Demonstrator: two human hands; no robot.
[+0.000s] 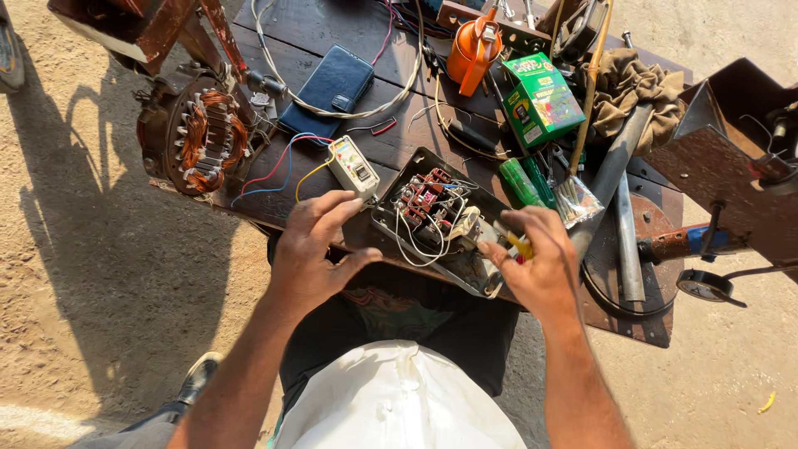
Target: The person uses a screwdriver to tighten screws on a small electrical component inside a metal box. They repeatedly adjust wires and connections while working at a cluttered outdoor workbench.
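Open starter box (432,218), metal, lid off, sits at the near edge of the workbench (274,50) right in front of the person, between both hands. Long axis runs diagonal: far-left corner up by the small white tester (353,169), near-right corner down under the right hand (536,266). Red contactor block and white wires inside

Right hand is the nearer one – it's on the box's near-right end, fingers pinched shut around a small yellow-handled tool (520,245), tip aimed left and into the wiring. So the box internals lie just left of and beyond those fingertips, touching or nearly so; can't tell which terminal

Left hand (312,249) sits at the box's left side, fingers spread and loosely curled, gripping nothing, fingertips just beside the tester and the box's left wall, thumb pointing toward the box

Stator with copper windings (204,133) well off to the left, green carton (540,98) and orange oil can (472,48) at the back, both clear of the hands
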